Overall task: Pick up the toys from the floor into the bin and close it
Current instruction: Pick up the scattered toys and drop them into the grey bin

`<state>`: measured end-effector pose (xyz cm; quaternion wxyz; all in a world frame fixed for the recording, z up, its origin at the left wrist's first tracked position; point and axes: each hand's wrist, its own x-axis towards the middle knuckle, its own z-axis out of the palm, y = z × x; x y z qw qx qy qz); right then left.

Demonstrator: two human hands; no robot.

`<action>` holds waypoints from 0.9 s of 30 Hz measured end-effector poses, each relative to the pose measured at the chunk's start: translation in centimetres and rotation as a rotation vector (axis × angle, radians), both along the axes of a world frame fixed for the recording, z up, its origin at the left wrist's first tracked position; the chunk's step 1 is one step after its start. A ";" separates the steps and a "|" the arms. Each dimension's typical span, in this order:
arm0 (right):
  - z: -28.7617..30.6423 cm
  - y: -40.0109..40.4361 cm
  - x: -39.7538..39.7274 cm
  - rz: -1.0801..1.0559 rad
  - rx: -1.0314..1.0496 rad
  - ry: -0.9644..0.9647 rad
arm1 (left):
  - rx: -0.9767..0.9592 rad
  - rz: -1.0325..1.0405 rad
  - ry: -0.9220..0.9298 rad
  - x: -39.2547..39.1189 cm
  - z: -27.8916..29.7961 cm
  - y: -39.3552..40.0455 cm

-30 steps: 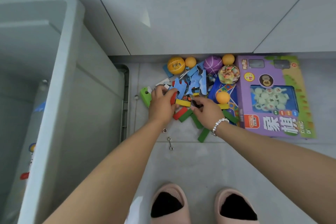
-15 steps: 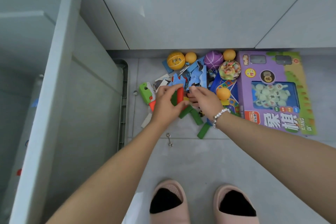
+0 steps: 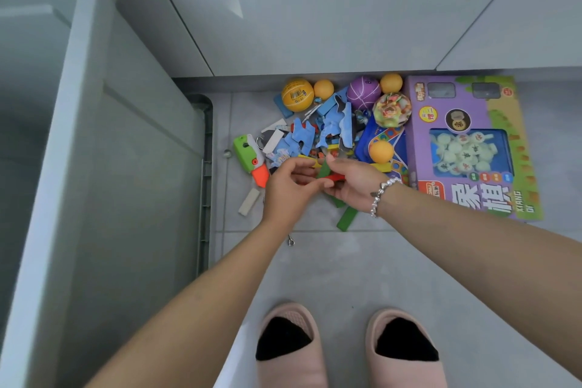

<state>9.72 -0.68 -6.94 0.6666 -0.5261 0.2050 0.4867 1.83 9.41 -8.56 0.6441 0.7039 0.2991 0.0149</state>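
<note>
— Most of the toys were on the floor [image 3: 330,268], weren't they?

— Nearly all, by my judgement. The bin [image 3: 94,167] stood open at the left, close beside the heap, so the lid was yet to be shut.

— What lay there, biggest first?

— The purple game box [image 3: 472,148], then the yellow ball [image 3: 297,95] and purple ball [image 3: 363,92], then blue puzzle pieces [image 3: 333,126].

— And the hands?

— The left hand [image 3: 288,189] and right hand [image 3: 352,183] met over the heap, fingers curled round small coloured blocks [image 3: 327,174].

Grey tiled floor [image 3: 346,261] under scattered toys [image 3: 327,132], purple game box [image 3: 472,148].
</note>
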 end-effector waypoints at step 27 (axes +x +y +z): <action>-0.1 -0.8 -0.3 0.152 -0.205 -0.008 | 0.447 -0.150 0.249 -1.2 -3.1 3.5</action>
